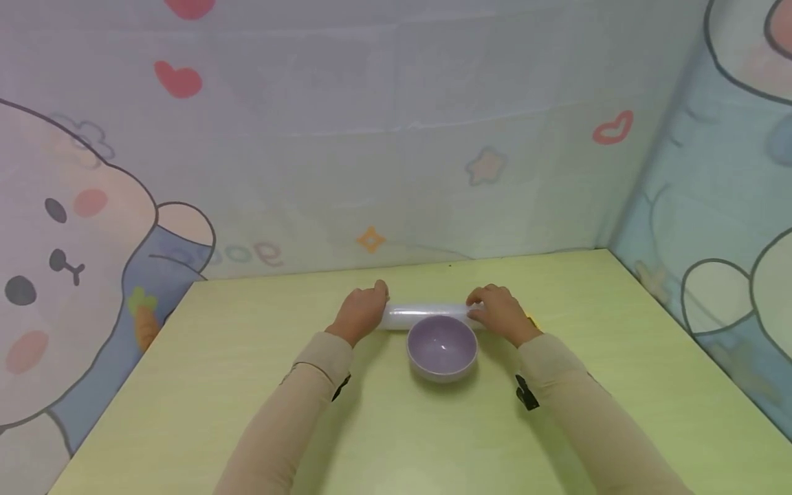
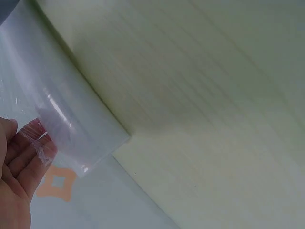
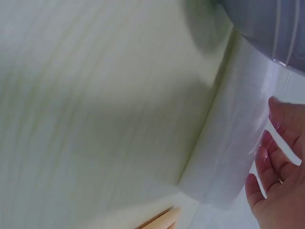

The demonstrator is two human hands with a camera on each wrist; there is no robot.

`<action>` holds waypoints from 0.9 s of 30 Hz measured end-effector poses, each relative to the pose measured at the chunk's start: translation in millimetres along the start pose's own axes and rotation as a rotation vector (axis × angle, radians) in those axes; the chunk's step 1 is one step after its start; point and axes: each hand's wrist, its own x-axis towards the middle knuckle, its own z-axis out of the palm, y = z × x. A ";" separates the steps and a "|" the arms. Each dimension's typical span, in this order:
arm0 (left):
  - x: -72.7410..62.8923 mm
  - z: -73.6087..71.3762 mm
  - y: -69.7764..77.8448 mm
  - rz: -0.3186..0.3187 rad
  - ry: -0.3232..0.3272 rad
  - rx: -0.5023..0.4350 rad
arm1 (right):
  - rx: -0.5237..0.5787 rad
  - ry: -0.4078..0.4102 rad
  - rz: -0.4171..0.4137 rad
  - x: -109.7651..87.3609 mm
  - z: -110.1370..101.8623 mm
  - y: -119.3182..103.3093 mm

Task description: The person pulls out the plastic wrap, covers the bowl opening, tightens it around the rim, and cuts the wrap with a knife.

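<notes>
A roll of clear plastic wrap (image 1: 399, 317) lies crosswise on the table behind a purple bowl (image 1: 442, 347). At the roll's left end is my left hand (image 1: 361, 313). In the left wrist view, the thumb and fingers of the left hand (image 2: 21, 164) pinch a loose, wrinkled sheet of film drawn off the roll (image 2: 71, 105). My right hand (image 1: 500, 313) is at the right end. Its bent fingers touch the film along the roll's far side, with a gap between thumb and forefinger (image 3: 279, 152). The bowl (image 3: 267, 26) partly hides the roll.
A small yellow-orange object (image 1: 533, 321), mostly hidden by the right hand, lies beyond the roll's right end. The pale green table (image 1: 247, 385) meets a printed cloth backdrop (image 1: 322, 192) at the back, with another cloth (image 1: 730, 206) at the right.
</notes>
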 end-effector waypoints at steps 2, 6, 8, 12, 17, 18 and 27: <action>-0.1 1.3 -0.3 0.005 0.007 -0.002 | 0.034 -0.032 0.045 3.3 -1.7 -1.6; -1.7 2.6 -1.1 0.021 0.026 -0.004 | 0.026 -0.048 0.083 7.4 -5.8 1.0; -2.7 2.7 -1.9 0.033 0.033 0.002 | 0.006 -0.045 0.088 7.6 -8.3 3.6; -6.3 1.9 -4.3 0.060 0.042 0.002 | -0.007 -0.036 0.073 6.3 -12.4 8.2; -11.4 1.7 -8.0 0.135 0.062 0.013 | 0.014 -0.018 0.080 5.5 -15.4 6.5; -12.3 1.6 -9.0 0.153 0.070 0.007 | 0.011 -0.016 0.088 5.7 -15.9 5.4; -13.2 -3.9 -18.5 0.109 0.029 -0.139 | -0.079 -0.014 0.067 8.3 -18.5 0.7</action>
